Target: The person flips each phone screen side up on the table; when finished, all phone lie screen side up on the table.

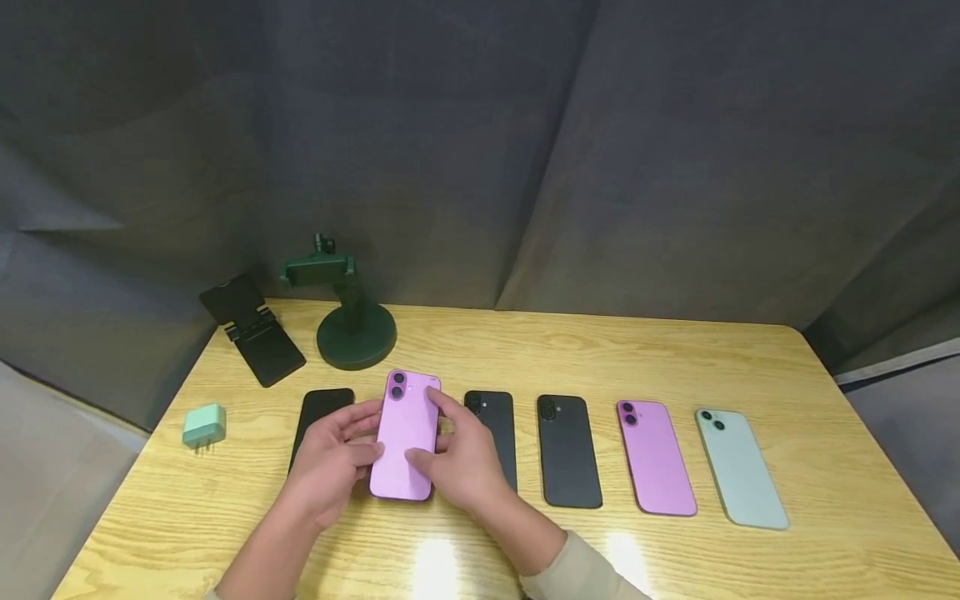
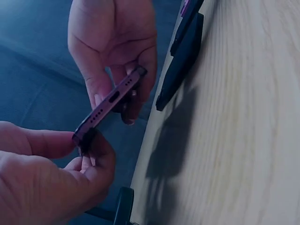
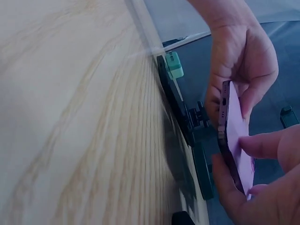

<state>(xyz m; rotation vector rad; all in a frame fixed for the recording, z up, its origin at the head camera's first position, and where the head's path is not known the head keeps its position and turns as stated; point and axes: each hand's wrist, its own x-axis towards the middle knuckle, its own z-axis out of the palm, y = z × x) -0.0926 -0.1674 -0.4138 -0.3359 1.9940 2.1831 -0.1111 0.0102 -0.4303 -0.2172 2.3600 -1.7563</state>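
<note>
A pink smartphone (image 1: pixel 405 433) is held above the table, its back with two camera lenses facing up. My left hand (image 1: pixel 330 458) grips its left long edge, the thumb on the back. On the opposite edge my right hand (image 1: pixel 467 458) pinches it, with thumb and a finger on the back and others underneath. The charging port end of the pink smartphone (image 2: pixel 110 103) shows in the left wrist view. Beneath my left hand lies a black phone (image 1: pixel 315 408), partly covered; another black phone (image 1: pixel 498 433) lies partly behind my right hand.
Rightward lie a third black phone (image 1: pixel 570 454), a second pink phone (image 1: pixel 657 458) and a pale green phone (image 1: pixel 742 467). A dark green phone stand (image 1: pixel 356 333), a black folding stand (image 1: pixel 258 333) and a mint charger plug (image 1: pixel 204 425) stand at the left. Dark cloth (image 1: pixel 450 167) hangs behind the table.
</note>
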